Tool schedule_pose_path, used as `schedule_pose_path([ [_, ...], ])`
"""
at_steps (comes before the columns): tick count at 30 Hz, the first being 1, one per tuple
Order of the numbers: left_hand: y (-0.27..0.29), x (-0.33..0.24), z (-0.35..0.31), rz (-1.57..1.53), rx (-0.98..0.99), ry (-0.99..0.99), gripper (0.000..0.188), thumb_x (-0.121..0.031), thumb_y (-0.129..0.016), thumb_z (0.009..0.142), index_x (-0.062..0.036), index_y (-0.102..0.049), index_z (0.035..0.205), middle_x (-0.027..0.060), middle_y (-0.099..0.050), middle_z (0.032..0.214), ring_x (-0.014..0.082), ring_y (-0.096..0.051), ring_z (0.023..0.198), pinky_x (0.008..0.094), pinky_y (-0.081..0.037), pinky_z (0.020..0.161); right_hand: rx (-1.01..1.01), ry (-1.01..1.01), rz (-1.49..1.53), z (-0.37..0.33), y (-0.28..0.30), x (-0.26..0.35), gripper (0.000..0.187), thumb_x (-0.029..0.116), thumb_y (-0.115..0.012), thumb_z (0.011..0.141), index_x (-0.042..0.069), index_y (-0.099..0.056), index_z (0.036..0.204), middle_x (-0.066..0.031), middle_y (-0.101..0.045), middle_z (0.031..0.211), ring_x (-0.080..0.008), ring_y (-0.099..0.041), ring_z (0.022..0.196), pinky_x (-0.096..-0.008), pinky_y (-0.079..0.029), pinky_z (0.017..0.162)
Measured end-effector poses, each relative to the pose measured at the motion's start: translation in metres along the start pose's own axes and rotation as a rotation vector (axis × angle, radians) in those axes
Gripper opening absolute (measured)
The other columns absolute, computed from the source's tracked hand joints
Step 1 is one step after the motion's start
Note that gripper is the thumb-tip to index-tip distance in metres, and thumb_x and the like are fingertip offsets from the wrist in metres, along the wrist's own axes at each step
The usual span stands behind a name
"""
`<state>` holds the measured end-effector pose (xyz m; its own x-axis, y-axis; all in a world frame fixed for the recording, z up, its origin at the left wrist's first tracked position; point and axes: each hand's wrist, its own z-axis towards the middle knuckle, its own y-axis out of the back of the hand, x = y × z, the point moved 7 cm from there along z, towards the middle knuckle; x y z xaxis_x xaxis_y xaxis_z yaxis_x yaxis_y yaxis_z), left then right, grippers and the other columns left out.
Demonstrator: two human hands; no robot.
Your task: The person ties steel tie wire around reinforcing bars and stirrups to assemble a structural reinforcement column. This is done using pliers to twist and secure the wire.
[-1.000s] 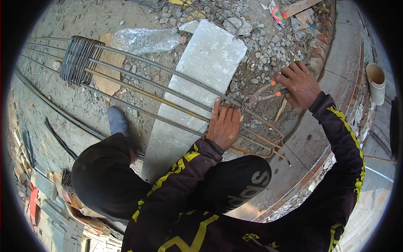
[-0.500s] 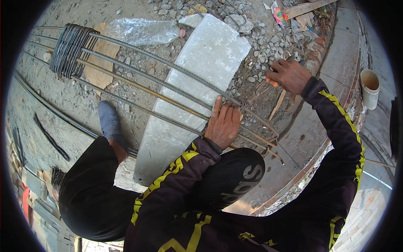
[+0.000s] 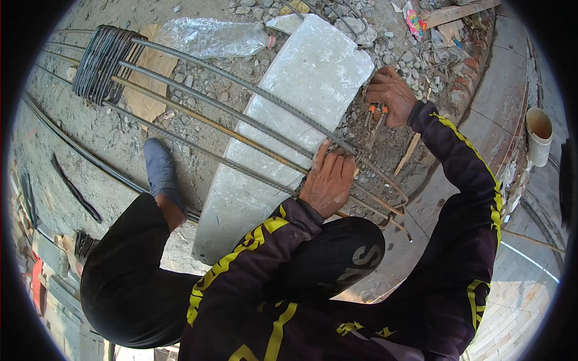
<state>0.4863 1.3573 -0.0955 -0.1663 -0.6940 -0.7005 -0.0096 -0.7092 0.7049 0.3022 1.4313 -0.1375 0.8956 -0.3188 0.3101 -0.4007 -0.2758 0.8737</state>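
Note:
Ribbed steel bars (image 3: 211,109) run side by side from the upper left, and their hooked ends (image 3: 397,207) lie at the right. My left hand (image 3: 328,183) is closed over the bars near these ends, the index finger straighter than the others. A small pale piece shows beside its fingers, too little to name. Beyond the bar ends, my right hand (image 3: 394,96) is closed round a hand tool with orange handle ends (image 3: 372,109); the rest of the tool is mostly hidden. A bundle of bent steel stirrups (image 3: 105,63) sits round the bars at the upper left.
A pale concrete slab (image 3: 313,66) lies under the bars. Near it are a clear plastic bottle (image 3: 211,39), brown cardboard (image 3: 146,99) and loose gravel (image 3: 403,63). A black hose or pipe (image 3: 72,138) crosses the left. At far right stands a whitish bucket (image 3: 538,135).
My right hand has moved left, nearer the slab's edge, and turned so the orange handle ends point downward. My left hand stays on the bars. The whole view has shifted slightly.

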Motion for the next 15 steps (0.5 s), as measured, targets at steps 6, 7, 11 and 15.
schedule_pose_path([
  [6, -0.005, 0.003, -0.001, -0.026, 0.028, 0.030, 0.021, -0.008, -0.059, 0.077, 0.0018, -0.055, 0.095, 0.0155, -0.057, 0.092, 0.0290, -0.053, 0.105, 0.0507, -0.025, 0.108, -0.078, -0.083, 0.280, -0.009, -0.049, -0.011, 0.030, 0.011, -0.067, 0.044, 0.010, -0.065, 0.074, -0.0043, -0.065, 0.082, -0.0256, -0.057, 0.085, -0.0359, -0.039, 0.085],
  [7, -0.007, 0.003, -0.001, -0.037, 0.037, 0.027, 0.021, -0.008, -0.059, 0.077, 0.0020, -0.055, 0.095, 0.0156, -0.057, 0.093, 0.0291, -0.053, 0.105, 0.0512, -0.025, 0.108, -0.075, -0.101, 0.283, -0.010, -0.052, -0.015, 0.030, 0.011, -0.067, 0.044, 0.009, -0.065, 0.074, -0.0048, -0.065, 0.082, -0.0258, -0.057, 0.084, -0.0359, -0.039, 0.083],
  [11, -0.004, 0.000, 0.000, -0.021, 0.002, 0.000, 0.023, -0.007, -0.060, 0.076, 0.0027, -0.054, 0.096, 0.0157, -0.056, 0.092, 0.0295, -0.052, 0.105, 0.0524, -0.025, 0.108, -0.130, -0.083, 0.317, -0.011, -0.057, -0.012, 0.030, 0.009, -0.067, 0.044, 0.009, -0.067, 0.074, -0.0064, -0.065, 0.081, -0.0264, -0.057, 0.082, -0.0356, -0.040, 0.076],
  [15, 0.000, -0.004, 0.002, 0.024, -0.023, 0.015, 0.024, -0.007, -0.061, 0.075, 0.0030, -0.053, 0.096, 0.0168, -0.055, 0.093, 0.0318, -0.051, 0.106, 0.0550, -0.023, 0.108, -0.126, -0.162, 0.311, -0.013, -0.045, -0.008, 0.031, 0.010, -0.064, 0.043, 0.012, -0.068, 0.073, -0.0067, -0.064, 0.078, -0.0263, -0.057, 0.082, -0.0348, -0.039, 0.075],
])
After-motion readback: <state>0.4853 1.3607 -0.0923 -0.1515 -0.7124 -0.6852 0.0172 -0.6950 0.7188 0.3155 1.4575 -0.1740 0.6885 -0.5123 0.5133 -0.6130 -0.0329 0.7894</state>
